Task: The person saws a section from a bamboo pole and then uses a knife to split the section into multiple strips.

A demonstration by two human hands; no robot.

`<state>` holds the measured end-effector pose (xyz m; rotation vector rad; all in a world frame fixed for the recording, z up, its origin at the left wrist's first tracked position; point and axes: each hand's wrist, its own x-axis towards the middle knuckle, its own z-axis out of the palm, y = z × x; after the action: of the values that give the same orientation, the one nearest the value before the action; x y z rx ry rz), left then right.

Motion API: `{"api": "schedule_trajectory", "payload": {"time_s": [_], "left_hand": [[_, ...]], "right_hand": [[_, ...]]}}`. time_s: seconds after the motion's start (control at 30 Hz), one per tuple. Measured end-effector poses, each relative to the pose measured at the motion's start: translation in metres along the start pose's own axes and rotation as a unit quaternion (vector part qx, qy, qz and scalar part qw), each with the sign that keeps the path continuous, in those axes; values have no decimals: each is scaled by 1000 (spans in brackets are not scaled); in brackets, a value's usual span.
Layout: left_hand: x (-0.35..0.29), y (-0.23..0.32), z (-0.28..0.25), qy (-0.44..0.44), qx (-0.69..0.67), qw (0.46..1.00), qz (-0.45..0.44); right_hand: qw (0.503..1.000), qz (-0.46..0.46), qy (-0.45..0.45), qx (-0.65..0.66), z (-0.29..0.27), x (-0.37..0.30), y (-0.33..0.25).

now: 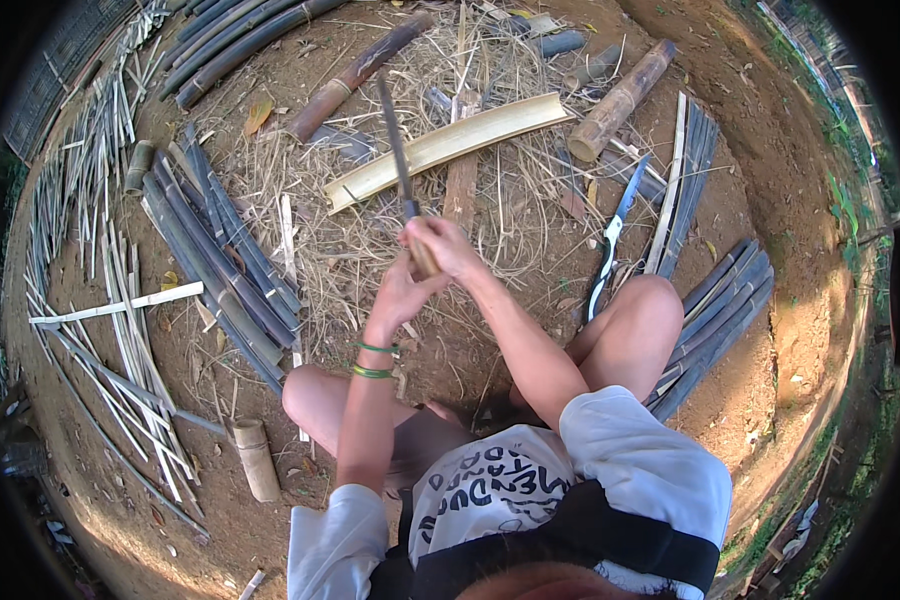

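In front of me, both my hands meet around the wooden handle of a long-bladed machete point(394, 135), its dark blade pointing up and away. My right hand point(448, 250) is closed on the handle from the right. From the left, my left hand point(400, 297) is closed against the same handle, partly hiding it, with green bands on that wrist. Just past the hands lies a pale split half of bamboo point(450, 147), hollow side showing, across a wooden piece point(461, 190). The blade passes over this half; I cannot tell whether they touch.
Shavings point(345, 240) litter the ground. A folding saw point(613, 235), blade out, lies by my right knee. Dark bamboo strips point(220, 260) lie left, more strips point(715, 320) right. Round bamboo lengths point(625, 100) lie beyond; thin pale slats point(130, 340) spread far left. A short bamboo piece point(257, 460) is nearby.
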<state>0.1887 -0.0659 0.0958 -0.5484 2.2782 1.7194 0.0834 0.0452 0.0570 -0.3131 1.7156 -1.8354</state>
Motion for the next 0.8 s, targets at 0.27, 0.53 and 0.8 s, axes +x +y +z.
{"api": "schedule_trajectory", "payload": {"time_s": [0.27, 0.53, 0.8], "left_hand": [[118, -7, -57, 73, 316, 946, 20], [233, -34, -44, 173, 443, 870, 128], [290, 7, -7, 121, 493, 850, 141]], "right_hand": [[961, -26, 276, -6, -64, -62, 31], [825, 85, 466, -307, -103, -103, 168], [764, 372, 332, -410, -114, -109, 219]]}}
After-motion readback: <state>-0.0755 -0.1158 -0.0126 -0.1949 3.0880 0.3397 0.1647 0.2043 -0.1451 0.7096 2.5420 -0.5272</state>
